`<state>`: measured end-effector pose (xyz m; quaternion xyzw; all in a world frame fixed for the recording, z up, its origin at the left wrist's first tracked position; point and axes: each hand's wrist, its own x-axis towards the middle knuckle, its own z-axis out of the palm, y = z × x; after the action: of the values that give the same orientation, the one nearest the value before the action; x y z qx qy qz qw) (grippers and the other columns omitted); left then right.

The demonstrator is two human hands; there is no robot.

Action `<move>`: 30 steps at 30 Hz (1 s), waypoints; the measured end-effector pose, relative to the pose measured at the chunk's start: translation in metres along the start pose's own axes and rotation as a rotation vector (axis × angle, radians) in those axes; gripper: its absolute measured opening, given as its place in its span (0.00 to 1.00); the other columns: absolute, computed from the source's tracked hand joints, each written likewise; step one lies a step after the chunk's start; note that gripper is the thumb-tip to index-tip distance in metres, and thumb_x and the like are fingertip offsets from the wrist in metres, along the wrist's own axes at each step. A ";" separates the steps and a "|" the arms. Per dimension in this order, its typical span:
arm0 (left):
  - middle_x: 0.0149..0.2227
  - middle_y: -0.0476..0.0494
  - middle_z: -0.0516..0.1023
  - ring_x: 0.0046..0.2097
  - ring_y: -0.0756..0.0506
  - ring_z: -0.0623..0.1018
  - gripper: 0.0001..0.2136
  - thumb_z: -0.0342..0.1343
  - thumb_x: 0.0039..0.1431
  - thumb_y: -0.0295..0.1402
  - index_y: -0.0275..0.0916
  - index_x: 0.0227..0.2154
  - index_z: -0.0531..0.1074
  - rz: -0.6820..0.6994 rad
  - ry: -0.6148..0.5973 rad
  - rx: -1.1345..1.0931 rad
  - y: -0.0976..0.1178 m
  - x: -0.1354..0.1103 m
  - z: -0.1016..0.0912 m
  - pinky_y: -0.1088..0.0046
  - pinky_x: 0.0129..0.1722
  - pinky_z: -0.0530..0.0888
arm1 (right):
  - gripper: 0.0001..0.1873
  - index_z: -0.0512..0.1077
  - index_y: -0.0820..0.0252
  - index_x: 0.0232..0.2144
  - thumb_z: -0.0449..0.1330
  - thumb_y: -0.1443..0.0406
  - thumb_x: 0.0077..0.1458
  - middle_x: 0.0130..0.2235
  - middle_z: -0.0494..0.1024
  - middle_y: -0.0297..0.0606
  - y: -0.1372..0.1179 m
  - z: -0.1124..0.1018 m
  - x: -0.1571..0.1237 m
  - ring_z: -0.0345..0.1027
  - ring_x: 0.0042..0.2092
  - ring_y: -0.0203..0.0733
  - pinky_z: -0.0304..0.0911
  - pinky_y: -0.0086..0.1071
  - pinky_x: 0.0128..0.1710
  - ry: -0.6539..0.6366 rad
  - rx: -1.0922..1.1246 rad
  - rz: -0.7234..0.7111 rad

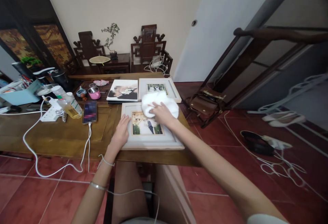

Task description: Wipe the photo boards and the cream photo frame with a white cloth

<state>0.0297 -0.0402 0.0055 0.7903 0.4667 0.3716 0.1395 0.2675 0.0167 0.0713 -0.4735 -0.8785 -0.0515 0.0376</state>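
A white picture frame (151,141) with a photo lies flat on the wooden table (64,135) in front of me. My left hand (120,133) rests flat on the frame's left border, fingers stretched out. My right hand (161,113) presses a fluffy white cloth (159,101) onto the frame's upper right corner, fingers spread over the cloth. A second white frame (159,89) and a photo print (123,90) lie just behind.
To the left on the table lie a phone (90,112) on a white cable, a power strip (50,114), a bottle (69,104) and a pink cup (94,93). Dark carved chairs (148,48) stand at the wall. A brown bag (205,104) and cables lie on the red floor tiles.
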 end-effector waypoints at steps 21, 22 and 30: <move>0.61 0.39 0.62 0.67 0.40 0.52 0.29 0.40 0.46 0.13 0.40 0.49 0.68 -0.042 -0.113 0.088 0.016 0.002 -0.015 0.45 0.61 0.57 | 0.25 0.73 0.66 0.47 0.53 0.76 0.45 0.60 0.64 0.50 0.027 0.007 -0.034 0.48 0.64 0.52 0.44 0.49 0.61 0.067 0.009 0.062; 0.61 0.39 0.62 0.67 0.40 0.52 0.28 0.40 0.46 0.13 0.39 0.49 0.68 -0.049 -0.115 0.094 0.016 0.002 -0.016 0.45 0.61 0.57 | 0.24 0.74 0.66 0.47 0.52 0.76 0.46 0.59 0.65 0.50 0.024 0.007 -0.037 0.48 0.64 0.52 0.44 0.49 0.62 0.070 0.016 0.052; 0.60 0.36 0.64 0.65 0.41 0.56 0.28 0.41 0.46 0.13 0.37 0.50 0.67 -0.002 -0.075 0.091 0.010 0.006 -0.018 0.50 0.62 0.58 | 0.28 0.77 0.63 0.40 0.51 0.79 0.36 0.58 0.67 0.48 -0.020 -0.019 -0.125 0.51 0.63 0.51 0.44 0.51 0.63 0.002 0.251 -0.102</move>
<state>0.0249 -0.0430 0.0265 0.8088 0.4781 0.3201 0.1213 0.3193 -0.1004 0.0744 -0.4200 -0.9008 0.0566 0.0945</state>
